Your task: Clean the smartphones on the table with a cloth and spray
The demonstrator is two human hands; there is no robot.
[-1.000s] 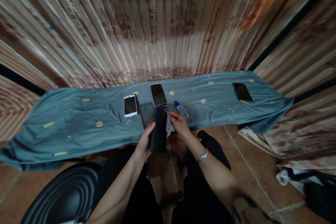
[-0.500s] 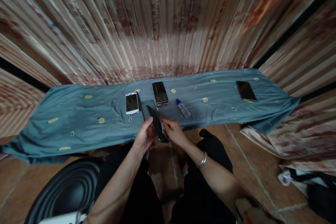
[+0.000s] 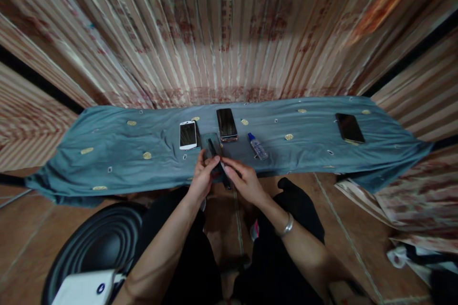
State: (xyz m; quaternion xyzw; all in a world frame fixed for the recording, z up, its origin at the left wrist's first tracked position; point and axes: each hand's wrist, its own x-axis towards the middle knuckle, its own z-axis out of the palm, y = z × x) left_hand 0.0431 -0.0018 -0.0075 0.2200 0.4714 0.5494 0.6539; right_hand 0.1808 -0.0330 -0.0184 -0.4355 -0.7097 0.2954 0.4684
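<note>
I hold a dark phone point(image 3: 215, 157) on edge between both hands, just above the near edge of a blue-grey cloth point(image 3: 118, 152). My left hand point(image 3: 203, 177) grips its left side. My right hand point(image 3: 242, 178), with a silver bangle on the wrist, grips its right side; the small pale wipe seen earlier is hidden. On the cloth behind lie a white phone point(image 3: 188, 134), a grey phone case point(image 3: 208, 141), a dark phone point(image 3: 226, 124) and a small clear bottle with a blue cap point(image 3: 258, 146).
Another dark phone point(image 3: 349, 127) lies far right on the cloth. A striped curtain point(image 3: 229, 33) hangs behind. A round black stool point(image 3: 96, 248) with a white device point(image 3: 86, 288) sits at lower left. Bundled fabric lies at right on the tiled floor.
The held phone has turned from flat, face toward me, to edge-on. Both hands have closed in around it and moved slightly toward the cloth.
</note>
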